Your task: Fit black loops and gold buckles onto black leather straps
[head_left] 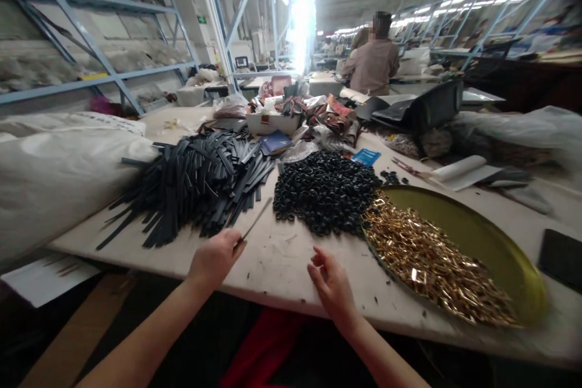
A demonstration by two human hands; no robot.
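My left hand is closed on a thin dark strip, which points up and away over the table. A large heap of black strips lies just beyond that hand. Over the bare tabletop, my right hand has loosely curled fingers held apart, and I see nothing in them. A pile of small black loops sits beyond it. To its right, a round gold-coloured tray bears many shiny gold metal buckles.
A big white sack stands at the left. Farther back are a white box, leather scraps, a blue packet and scissors. A dark flat object lies far right. A person stands in the background.
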